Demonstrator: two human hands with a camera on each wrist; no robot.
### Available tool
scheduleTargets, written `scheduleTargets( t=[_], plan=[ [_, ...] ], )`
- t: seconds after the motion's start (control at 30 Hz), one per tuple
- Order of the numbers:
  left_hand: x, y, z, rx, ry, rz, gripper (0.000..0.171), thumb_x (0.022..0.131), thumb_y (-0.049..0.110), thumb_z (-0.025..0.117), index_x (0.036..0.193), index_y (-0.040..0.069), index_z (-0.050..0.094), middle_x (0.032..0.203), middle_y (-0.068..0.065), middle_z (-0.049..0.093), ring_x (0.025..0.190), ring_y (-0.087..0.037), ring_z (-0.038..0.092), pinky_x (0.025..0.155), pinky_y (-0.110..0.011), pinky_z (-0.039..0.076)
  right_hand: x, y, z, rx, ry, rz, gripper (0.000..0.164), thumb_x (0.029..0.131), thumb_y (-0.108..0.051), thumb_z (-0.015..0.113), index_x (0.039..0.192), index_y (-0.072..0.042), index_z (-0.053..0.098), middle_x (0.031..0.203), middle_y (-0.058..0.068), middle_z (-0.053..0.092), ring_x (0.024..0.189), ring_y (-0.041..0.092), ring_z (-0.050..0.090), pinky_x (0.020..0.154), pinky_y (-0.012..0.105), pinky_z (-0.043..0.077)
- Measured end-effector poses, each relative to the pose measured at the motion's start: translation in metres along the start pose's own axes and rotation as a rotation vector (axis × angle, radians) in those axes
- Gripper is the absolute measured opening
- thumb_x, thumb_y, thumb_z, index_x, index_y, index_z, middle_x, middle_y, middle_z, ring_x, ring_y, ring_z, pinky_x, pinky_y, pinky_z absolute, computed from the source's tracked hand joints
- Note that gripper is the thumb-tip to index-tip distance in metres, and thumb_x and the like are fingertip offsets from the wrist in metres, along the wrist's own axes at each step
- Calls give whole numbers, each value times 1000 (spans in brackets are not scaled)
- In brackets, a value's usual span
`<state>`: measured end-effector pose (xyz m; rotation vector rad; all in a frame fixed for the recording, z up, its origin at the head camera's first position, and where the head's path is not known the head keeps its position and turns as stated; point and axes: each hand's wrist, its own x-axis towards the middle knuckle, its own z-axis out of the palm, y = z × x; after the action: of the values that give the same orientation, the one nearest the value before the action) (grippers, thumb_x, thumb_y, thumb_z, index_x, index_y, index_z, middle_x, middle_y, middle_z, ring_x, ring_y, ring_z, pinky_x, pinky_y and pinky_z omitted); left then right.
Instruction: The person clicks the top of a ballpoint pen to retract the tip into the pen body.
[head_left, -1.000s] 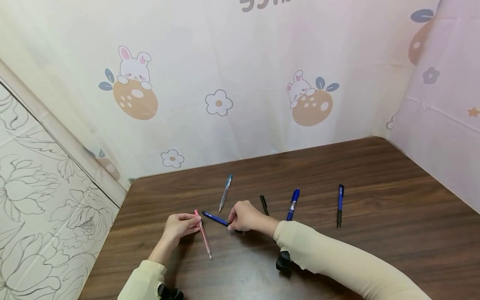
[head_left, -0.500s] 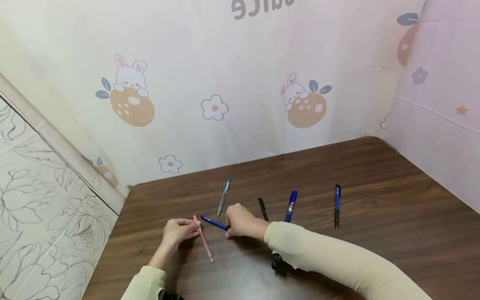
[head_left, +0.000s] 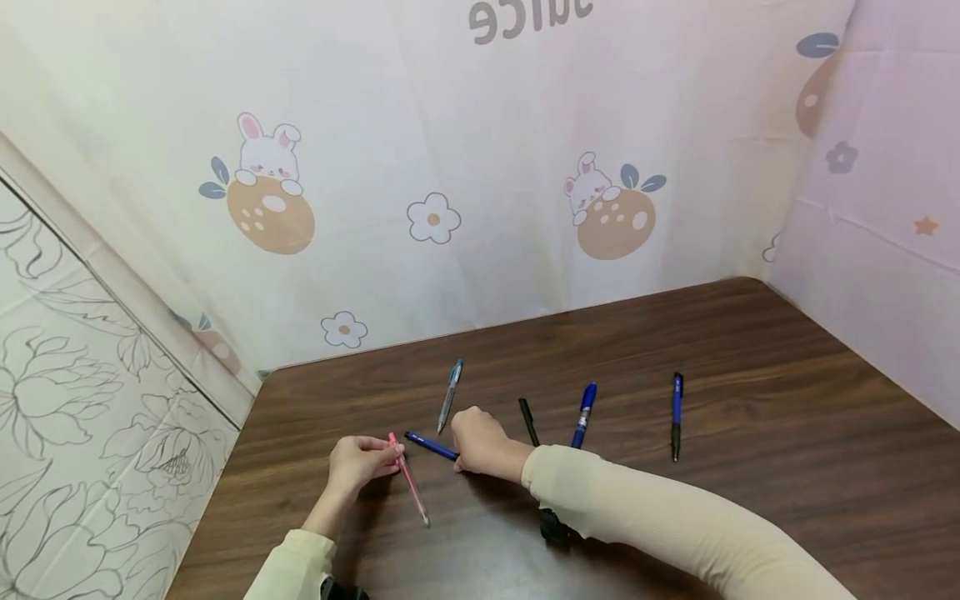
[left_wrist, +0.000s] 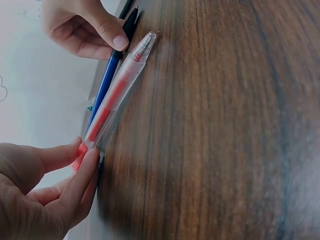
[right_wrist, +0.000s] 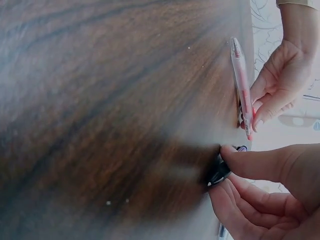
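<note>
My left hand (head_left: 358,465) pinches a pink pen (head_left: 411,485) near its pink top end, between thumb and fingers. In the left wrist view this pen (left_wrist: 120,82) has a clear barrel with red inside, and its tip points away from the hand. To its right, my right hand (head_left: 480,442) pinches a blue pen (head_left: 431,445) by its black front part. The blue end of that pen reaches left toward the pink pen. The right wrist view shows thumb and fingertips on the black part (right_wrist: 218,172).
Behind the hands lies a clear pen with a teal top (head_left: 450,396). A black pen (head_left: 528,419) and a blue capped pen (head_left: 585,412) lie behind the right forearm, partly covered. Farther right is another blue pen (head_left: 677,417). A patterned curtain (head_left: 495,167) borders the wooden table (head_left: 720,333).
The right hand's fingers have settled around the black part of the blue pen. The left hand keeps its pinch on the pink pen, almost unmoved. The head view has shifted slightly.
</note>
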<state>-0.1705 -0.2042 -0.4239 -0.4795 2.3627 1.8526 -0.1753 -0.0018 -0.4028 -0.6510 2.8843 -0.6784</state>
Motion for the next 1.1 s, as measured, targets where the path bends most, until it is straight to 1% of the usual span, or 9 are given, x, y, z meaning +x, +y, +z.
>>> scheduleTargets(
  t=[0.1,0.2,0.33,0.47,0.57,0.7,0.83,0.93,1.1],
  plan=[
    [2,1,0,9,3,-4,20,77,-5,75,91,-17,66,72,-13,72,56,-13,69,60,-30,62,1,2,-1,31,10,27,29,69,-12,86,57,-12,60,57,-5,59,52,4,53,48,16,46],
    [4,1,0,8,0,-4,20,78,-5,74,91,-17,66,73,-15,73,56,-13,69,61,-30,62,1,4,-4,92,7,59,20,69,-12,86,64,-10,67,68,-1,68,58,7,59,53,19,51],
    [5,2,0,-5,-9,-8,20,79,-6,73,92,-18,65,73,-16,73,56,-13,69,60,-30,61,-2,8,-7,159,-7,72,17,70,-13,86,66,-9,70,73,2,69,61,9,59,56,21,53],
    [6,3,2,4,-8,2,20,78,-5,73,92,-18,65,74,-16,73,55,-12,68,59,-29,61,-4,12,-11,235,-27,91,15,71,-12,85,68,-8,71,73,4,69,57,9,60,55,21,53],
    [9,4,3,17,-7,22,21,78,-4,74,92,-17,65,74,-15,73,56,-11,68,58,-27,61,-3,15,-14,299,-61,146,13,73,-12,83,71,-8,71,72,4,69,52,9,61,53,21,53],
    [11,6,3,21,-13,46,23,78,-5,74,94,-18,65,75,-15,74,56,-10,67,58,-26,61,-2,17,-19,360,-95,209,13,75,-15,82,73,-9,71,72,3,67,50,9,62,52,21,53],
    [10,6,1,35,-11,37,23,78,-5,73,95,-18,66,75,-15,74,56,-11,68,59,-27,61,-2,18,-18,431,-128,238,12,75,-14,82,74,-9,71,72,3,68,52,11,65,54,24,57],
    [8,4,-1,67,-6,30,22,79,-4,74,95,-17,67,75,-16,74,56,-11,68,59,-28,61,-5,19,-16,496,-157,258,11,77,-13,80,77,-8,71,74,4,69,56,13,67,58,28,59],
    [8,5,-2,117,1,46,21,78,-2,75,93,-15,69,76,-19,73,57,-14,70,60,-30,61,-7,22,-18,618,-200,268,11,80,-11,77,84,-3,70,77,7,74,62,14,69,63,30,61]
  ],
)
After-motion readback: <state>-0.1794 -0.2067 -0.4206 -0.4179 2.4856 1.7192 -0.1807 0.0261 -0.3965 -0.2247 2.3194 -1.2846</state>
